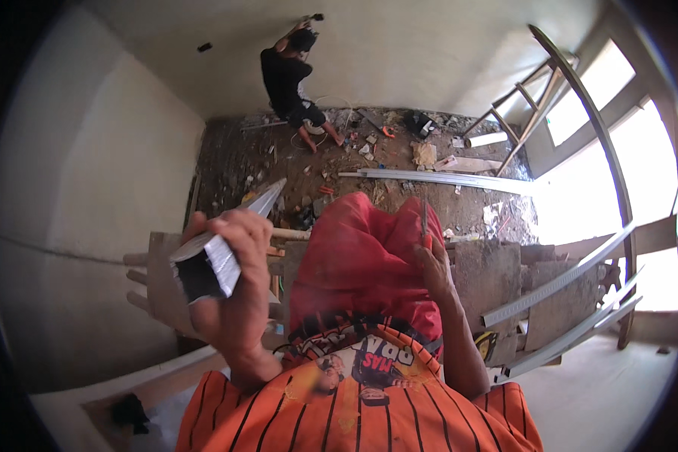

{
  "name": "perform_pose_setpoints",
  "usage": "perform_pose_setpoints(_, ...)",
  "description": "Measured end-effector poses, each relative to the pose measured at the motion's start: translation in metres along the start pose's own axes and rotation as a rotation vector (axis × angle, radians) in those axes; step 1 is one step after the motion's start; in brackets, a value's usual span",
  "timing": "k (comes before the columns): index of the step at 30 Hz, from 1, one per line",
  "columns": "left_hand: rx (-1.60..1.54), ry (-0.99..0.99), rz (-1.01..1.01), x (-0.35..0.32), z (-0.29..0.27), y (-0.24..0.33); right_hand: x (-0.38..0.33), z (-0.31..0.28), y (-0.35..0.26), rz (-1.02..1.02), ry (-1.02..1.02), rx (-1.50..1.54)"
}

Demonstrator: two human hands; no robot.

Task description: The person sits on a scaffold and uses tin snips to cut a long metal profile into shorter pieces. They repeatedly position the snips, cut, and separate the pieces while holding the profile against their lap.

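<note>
The left hand (230,301) has its fingers wrapped tight around a metal channel (218,241), which points away, up and right. The right hand (433,264) pinches a small orange tool (426,230) upright, well apart.

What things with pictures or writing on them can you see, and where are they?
Printed graphic on the orange striped shirt: at the bottom middle, a cartoon picture with curved lettering in white, black and orange.
Small sticker or label: beside the right forearm at the edge of the wooden platform, roundish, yellow and black; too small to make out.
No screens, signs or boxed packages show clearly.
</note>
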State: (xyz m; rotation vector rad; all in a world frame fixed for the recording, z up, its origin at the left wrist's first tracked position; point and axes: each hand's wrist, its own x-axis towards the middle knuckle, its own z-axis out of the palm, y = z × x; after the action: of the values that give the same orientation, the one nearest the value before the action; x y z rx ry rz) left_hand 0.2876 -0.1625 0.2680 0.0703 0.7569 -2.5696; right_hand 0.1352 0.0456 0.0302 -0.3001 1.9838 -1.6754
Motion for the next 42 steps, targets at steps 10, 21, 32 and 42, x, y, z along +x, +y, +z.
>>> perform_pose_setpoints(10,0.066,0.128,-0.192,-0.039,-0.008,-0.071,-0.026,-0.008,0.028,0.038,0.113,0.367)
perform_pose_setpoints(21,0.154,0.337,-0.537,0.073,-0.079,-0.059,-0.056,-0.03,0.057,0.124,0.15,0.821)
perform_pose_setpoints(32,0.677,0.136,-0.679,0.243,-0.303,-0.013,-0.09,-0.093,0.062,0.181,0.316,0.599)
perform_pose_setpoints(42,0.94,0.579,-0.739,0.18,-0.419,-0.039,-0.103,-0.072,0.024,0.422,0.268,-0.133)
